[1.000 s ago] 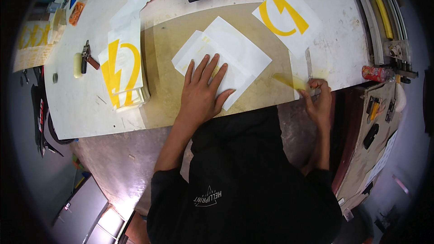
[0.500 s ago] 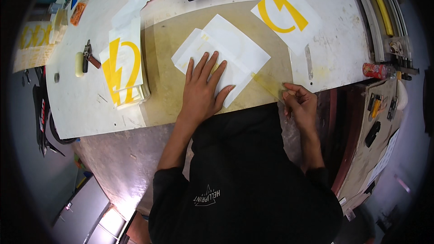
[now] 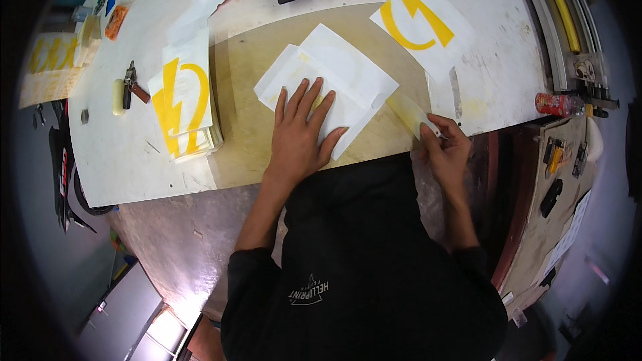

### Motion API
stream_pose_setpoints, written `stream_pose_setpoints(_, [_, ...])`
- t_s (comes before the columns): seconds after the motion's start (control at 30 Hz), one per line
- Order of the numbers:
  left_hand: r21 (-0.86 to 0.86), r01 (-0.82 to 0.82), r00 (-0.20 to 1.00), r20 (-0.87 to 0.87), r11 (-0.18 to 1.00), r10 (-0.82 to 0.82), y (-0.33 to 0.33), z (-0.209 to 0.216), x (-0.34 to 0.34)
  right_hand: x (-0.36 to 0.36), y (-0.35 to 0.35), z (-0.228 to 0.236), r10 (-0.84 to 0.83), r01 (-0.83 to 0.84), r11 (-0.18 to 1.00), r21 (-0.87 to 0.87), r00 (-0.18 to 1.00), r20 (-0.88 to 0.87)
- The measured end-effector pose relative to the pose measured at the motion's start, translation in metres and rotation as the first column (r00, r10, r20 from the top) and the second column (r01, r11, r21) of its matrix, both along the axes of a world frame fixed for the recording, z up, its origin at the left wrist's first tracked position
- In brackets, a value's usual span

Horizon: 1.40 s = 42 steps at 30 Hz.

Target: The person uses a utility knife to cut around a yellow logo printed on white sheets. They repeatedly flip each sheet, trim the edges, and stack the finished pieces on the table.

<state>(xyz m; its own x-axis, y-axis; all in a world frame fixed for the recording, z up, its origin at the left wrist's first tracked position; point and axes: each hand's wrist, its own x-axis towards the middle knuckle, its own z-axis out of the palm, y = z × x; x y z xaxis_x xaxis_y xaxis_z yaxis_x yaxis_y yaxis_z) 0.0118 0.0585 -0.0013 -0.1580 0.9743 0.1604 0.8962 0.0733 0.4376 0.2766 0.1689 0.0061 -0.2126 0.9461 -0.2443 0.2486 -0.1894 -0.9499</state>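
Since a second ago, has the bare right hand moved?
Yes. The right hand has come left along the table edge, away from the red bottle, toward the white sheets.

Bare brown mat [image 3: 247,113] lies open between the stack of yellow decals [image 3: 182,103] on my left and the white sheets [image 3: 348,73] under my left hand [image 3: 301,135]. My right hand [image 3: 445,150] sits near the desk [image 3: 498,87] edge; a yellow-printed sheet [image 3: 421,20] blocks beyond.

Your left hand [image 3: 299,135] lies flat on the white sheet [image 3: 332,83] at frame centre; your right hand [image 3: 445,150] pinches a translucent strip [image 3: 409,112] just right of it.
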Motion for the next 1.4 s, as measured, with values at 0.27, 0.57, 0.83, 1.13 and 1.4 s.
stream_pose_setpoints(0.27, [-0.021,0.025,0.999,0.031,0.999,-0.025,0.012,0.011,-0.007,-0.031,-0.011,-0.004,0.033,-0.492,0.651,0.578,0.779,0.626])
stream_pose_setpoints(0.57, [-0.034,0.025,0.998,-0.055,0.999,-0.027,0.035,-0.008,-0.018,-0.031,-0.024,-0.005,0.317,-0.781,0.438,0.445,0.597,0.737])
stream_pose_setpoints(0.83, [-0.045,0.009,1.000,-0.007,0.999,-0.010,0.037,0.005,-0.019,-0.005,-0.027,-0.011,0.591,-0.839,0.282,0.465,0.534,0.605])
stream_pose_setpoints(1.13, [-0.044,0.304,0.950,-0.058,0.952,-0.306,0.055,-0.002,-0.030,-0.020,-0.022,-0.012,0.444,-0.775,0.398,0.492,0.632,0.635])
stream_pose_setpoints(1.4, [-0.060,0.280,0.951,-0.118,0.958,-0.285,0.058,0.006,-0.022,-0.040,-0.033,-0.008,0.290,-0.805,0.412,0.427,0.561,0.776])
